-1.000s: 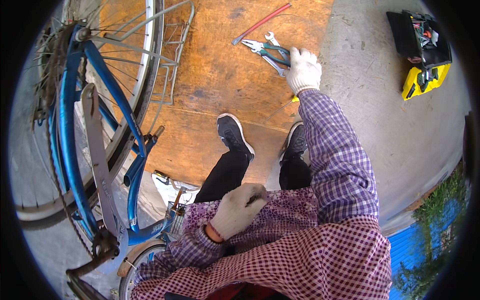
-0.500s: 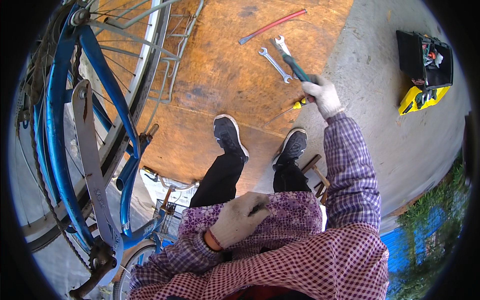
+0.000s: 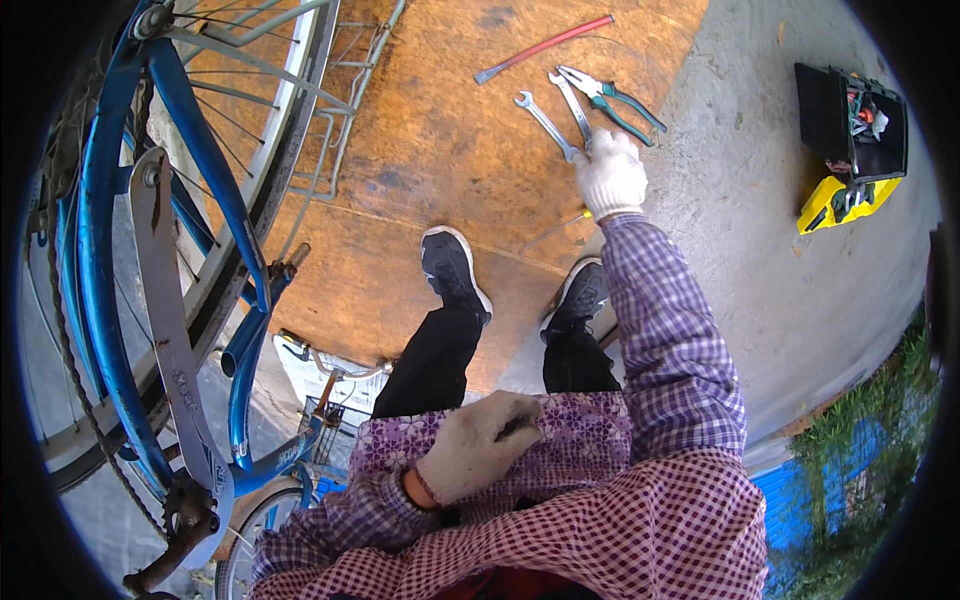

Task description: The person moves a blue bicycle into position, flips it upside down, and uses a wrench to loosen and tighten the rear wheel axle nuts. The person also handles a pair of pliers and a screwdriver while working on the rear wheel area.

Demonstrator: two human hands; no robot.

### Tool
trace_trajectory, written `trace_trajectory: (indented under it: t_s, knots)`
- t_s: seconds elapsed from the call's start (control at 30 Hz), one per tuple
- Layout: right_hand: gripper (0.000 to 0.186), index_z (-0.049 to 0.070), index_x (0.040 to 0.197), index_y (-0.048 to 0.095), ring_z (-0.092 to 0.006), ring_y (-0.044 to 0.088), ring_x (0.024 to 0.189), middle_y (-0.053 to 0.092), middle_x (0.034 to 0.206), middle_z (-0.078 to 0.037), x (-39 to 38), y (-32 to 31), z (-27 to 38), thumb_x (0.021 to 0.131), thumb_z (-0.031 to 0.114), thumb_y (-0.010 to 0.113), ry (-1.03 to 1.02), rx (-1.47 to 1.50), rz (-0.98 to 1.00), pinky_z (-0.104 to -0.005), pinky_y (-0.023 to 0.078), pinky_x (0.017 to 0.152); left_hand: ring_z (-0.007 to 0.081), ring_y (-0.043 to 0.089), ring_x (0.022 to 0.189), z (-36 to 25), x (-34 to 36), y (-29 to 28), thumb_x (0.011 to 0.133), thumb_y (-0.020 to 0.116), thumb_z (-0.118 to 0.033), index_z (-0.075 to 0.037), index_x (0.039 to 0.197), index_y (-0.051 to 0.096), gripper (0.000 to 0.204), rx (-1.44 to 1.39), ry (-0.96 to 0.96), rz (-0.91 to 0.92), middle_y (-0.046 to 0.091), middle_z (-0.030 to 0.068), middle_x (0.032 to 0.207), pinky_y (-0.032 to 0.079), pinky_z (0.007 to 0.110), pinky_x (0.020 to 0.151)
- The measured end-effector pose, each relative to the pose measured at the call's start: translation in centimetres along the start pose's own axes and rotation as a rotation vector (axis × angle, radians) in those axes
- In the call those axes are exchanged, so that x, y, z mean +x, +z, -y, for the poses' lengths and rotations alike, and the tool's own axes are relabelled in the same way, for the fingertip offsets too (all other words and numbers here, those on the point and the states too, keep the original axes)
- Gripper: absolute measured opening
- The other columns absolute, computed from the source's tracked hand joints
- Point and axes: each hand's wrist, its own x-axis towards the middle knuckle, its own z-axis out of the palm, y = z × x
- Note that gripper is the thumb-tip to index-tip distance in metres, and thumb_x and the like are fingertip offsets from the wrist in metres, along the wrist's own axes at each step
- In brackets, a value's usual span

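Head view: shows two wrenches (image 3: 547, 126) on the brown board (image 3: 400, 170), with lower ends at the gloved right hand (image 3: 612, 172), fingers bent down over one; cannot tell whether pinching it. Shows green-handled pliers (image 3: 597, 90) just beside, a red bar (image 3: 545, 48) beyond, and a partly hidden yellow-handled screwdriver (image 3: 584, 214) below. Holds the gloved left hand (image 3: 472, 450) loosely curled over purple patterned cloth (image 3: 590, 430); cannot tell about any contents. Includes a blue bicycle (image 3: 95, 280) leftward, an open toolbox (image 3: 825, 120) rightward.
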Motion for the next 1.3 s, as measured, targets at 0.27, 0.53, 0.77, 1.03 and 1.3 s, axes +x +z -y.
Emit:
trace_trajectory:
  t_s: [0.27, 0.53, 0.77, 1.03, 1.3]
  knots:
    - [0.05, 0.007, 0.12, 0.068, -0.0348, 0.066, 0.116, 0.065, 0.122, -0.017, 2.7, 0.5, 3.3, 0.086, 0.039, 0.083, 0.199, -0.063, 0.12, -0.0477, 0.057, 0.095, 0.0239, 0.073, 0.093, -0.7, -0.3, -1.1, 0.095, 0.073, -0.019, 0.001, 0.117, 0.069, 0.03, -0.035, -0.016, 0.04, 0.072, 0.0166, 0.109, 0.057, 0.034, 0.082]
    - [0.028, 0.005, 0.114, 0.071, -0.0382, 0.071, 0.109, 0.069, 0.117, -0.02, 2.5, 2.1, 4.3, 0.091, 0.021, 0.07, 0.157, -0.077, 0.152, -0.0491, 0.058, 0.09, 0.0228, 0.071, 0.091, 0.1, -0.2, -1.4, 0.093, 0.073, -0.016, 0.001, 0.113, 0.07, 0.026, -0.053, -0.008, 0.014, 0.071, 0.0153, 0.106, 0.057, 0.035, 0.081]
    - [0.026, 0.005, 0.116, 0.07, -0.039, 0.073, 0.109, 0.071, 0.118, -0.023, 3.1, 3.2, 4.3, 0.094, 0.016, 0.062, 0.13, -0.016, 0.211, -0.0502, 0.059, 0.089, 0.0267, 0.073, 0.096, 0.6, 0.0, -1.5, 0.096, 0.073, -0.023, 0.002, 0.121, 0.068, 0.036, -0.032, -0.014, 0.047, 0.072, 0.0189, 0.111, 0.058, 0.036, 0.085]
    - [0.029, 0.005, 0.118, 0.071, -0.0386, 0.073, 0.111, 0.072, 0.118, -0.023, 2.8, 3.0, 3.9, 0.092, 0.015, 0.064, 0.146, -0.032, 0.311, -0.0492, 0.058, 0.091, 0.0222, 0.071, 0.09, 0.5, -0.3, -1.1, 0.093, 0.073, -0.012, 0.001, 0.112, 0.069, 0.023, -0.084, -0.025, 0.017, 0.071, 0.0145, 0.106, 0.056, 0.034, 0.08]
    - [0.021, 0.008, 0.112, 0.068, -0.0388, 0.073, 0.103, 0.069, 0.112, -0.019, 1.8, 5.9, 3.1, 0.091, 0.014, 0.066, -0.011, -0.054, 0.031, -0.0498, 0.059, 0.088, 0.0258, 0.072, 0.094, 1.2, 0.6, -1.2, 0.093, 0.074, -0.012, 0.001, 0.112, 0.069, 0.023, -0.05, -0.02, 0.04, 0.072, 0.0157, 0.109, 0.057, 0.036, 0.083]
